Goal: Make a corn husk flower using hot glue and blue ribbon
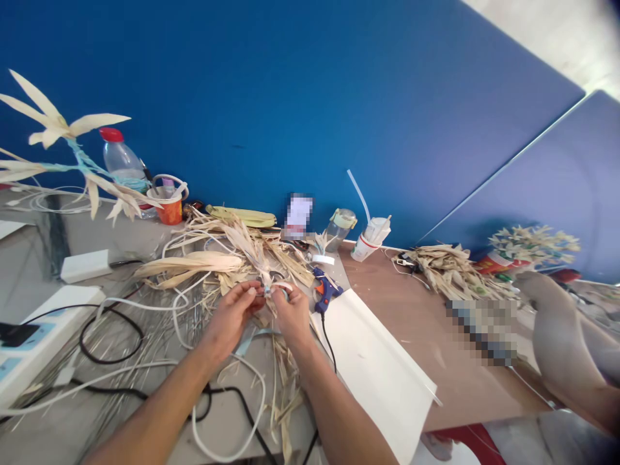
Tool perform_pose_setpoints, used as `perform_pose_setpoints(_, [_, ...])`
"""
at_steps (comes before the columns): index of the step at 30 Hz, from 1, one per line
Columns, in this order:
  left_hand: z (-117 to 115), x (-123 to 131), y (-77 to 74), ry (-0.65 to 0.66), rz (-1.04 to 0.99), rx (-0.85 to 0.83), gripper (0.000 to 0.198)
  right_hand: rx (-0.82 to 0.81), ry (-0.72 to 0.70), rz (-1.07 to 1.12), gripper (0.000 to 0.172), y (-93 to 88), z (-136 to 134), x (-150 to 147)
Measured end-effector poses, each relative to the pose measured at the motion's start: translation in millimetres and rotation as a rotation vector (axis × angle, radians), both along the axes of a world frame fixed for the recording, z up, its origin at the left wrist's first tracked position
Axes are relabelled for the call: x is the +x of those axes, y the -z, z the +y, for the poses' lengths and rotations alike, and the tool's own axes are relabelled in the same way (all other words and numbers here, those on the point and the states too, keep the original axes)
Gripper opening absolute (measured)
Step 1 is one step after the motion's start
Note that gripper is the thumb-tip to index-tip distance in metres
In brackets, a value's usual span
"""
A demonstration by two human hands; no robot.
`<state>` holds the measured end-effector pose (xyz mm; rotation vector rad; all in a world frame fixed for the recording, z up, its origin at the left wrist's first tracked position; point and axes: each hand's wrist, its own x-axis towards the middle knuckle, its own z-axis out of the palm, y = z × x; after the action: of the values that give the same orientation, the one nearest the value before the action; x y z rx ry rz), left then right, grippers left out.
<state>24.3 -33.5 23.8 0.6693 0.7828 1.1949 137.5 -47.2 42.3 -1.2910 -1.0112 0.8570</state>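
My left hand (235,313) and my right hand (293,316) meet at the middle of the table, fingers pinched round the narrow end of a dried corn husk bundle (256,255). A bit of light blue shows at the pinched end. A pale ring-shaped band (281,285), perhaps a tape roll, curves by my right fingers. Just to the right lies a blue glue gun (325,294) with an orange trigger. Loose dried husks (194,263) spread behind and left of my hands.
At left stand a husk flower (61,129) on blue-wrapped stems, a bottle (121,158), an orange cup (170,210) and a power strip (43,336) among cables. A white board (378,361) lies at right. Beyond it is another person's arm (557,329).
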Motion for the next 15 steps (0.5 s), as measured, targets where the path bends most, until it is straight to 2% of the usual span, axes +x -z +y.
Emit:
perform_pose_setpoints(5, [3.6, -1.8, 1.3, 0.083, 0.020, 0.005, 0.022, 0.005, -0.111, -0.042, 0.014, 0.6, -1.7, -0.4])
perform_pose_setpoints(10, [2.6, -1.9, -1.1, 0.053, 0.061, -0.001, 0.023, 0.000, -0.144, -0.046, 0.013, 6.5, 0.6, 3.6])
perform_pose_setpoints(15, [0.8, -1.3, -3.7, 0.074, 0.039, 0.005, 0.016, -0.006, -0.161, -0.115, 0.013, 6.3, -0.2, 4.2])
